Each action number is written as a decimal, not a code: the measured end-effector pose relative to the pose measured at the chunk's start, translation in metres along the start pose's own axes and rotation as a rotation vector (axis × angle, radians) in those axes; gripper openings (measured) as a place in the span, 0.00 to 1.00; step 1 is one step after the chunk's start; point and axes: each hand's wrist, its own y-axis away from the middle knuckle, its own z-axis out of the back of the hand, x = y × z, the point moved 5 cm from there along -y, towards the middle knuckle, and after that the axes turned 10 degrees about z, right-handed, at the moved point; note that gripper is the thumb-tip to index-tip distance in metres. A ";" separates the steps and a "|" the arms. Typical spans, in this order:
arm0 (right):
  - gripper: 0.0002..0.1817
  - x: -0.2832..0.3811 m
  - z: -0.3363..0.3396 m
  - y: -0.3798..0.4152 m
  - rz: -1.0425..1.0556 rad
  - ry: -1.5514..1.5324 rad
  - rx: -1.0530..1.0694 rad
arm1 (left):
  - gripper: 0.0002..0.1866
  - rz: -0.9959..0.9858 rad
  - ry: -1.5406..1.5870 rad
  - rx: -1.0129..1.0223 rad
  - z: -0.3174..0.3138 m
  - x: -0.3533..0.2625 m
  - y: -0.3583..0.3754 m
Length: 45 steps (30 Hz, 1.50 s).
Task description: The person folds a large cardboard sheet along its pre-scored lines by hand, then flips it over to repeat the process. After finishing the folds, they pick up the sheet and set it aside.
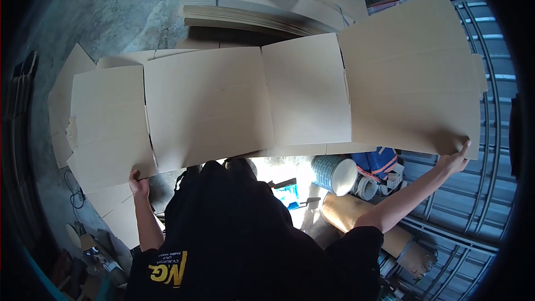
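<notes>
A large flattened cardboard box (212,106), creased into several panels, stretches across the view in front of me. At the near edge of its leftmost panel, my left hand (139,183) is closed, with the fingers partly hidden by the board. My right hand (456,159) grips the near right corner of the far right panel, which tilts upward. Beneath the box, more cardboard (61,111) sticks out at the left and along the far side.
Tied stacks of flat cardboard (245,17) lie beyond the box. Below it on the right are a patterned round container (329,173), a blue bag (374,161) and a large brown roll (356,212). A ribbed metal wall with bars (490,122) stands at right; a cable (75,195) lies left.
</notes>
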 end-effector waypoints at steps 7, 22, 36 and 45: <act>0.27 -0.009 0.013 -0.005 0.016 0.004 -0.027 | 0.11 -0.016 0.021 -0.002 -0.002 0.001 0.000; 0.33 -0.118 0.087 -0.037 -0.095 0.576 -0.261 | 0.09 -0.107 0.054 0.143 -0.054 -0.057 0.029; 0.49 -0.379 -0.245 0.378 -0.058 0.163 1.252 | 0.09 -0.231 -0.004 0.030 -0.097 -0.051 0.105; 0.61 -0.202 -0.463 0.567 0.217 -0.182 1.796 | 0.06 -0.331 0.007 0.040 -0.115 -0.035 0.190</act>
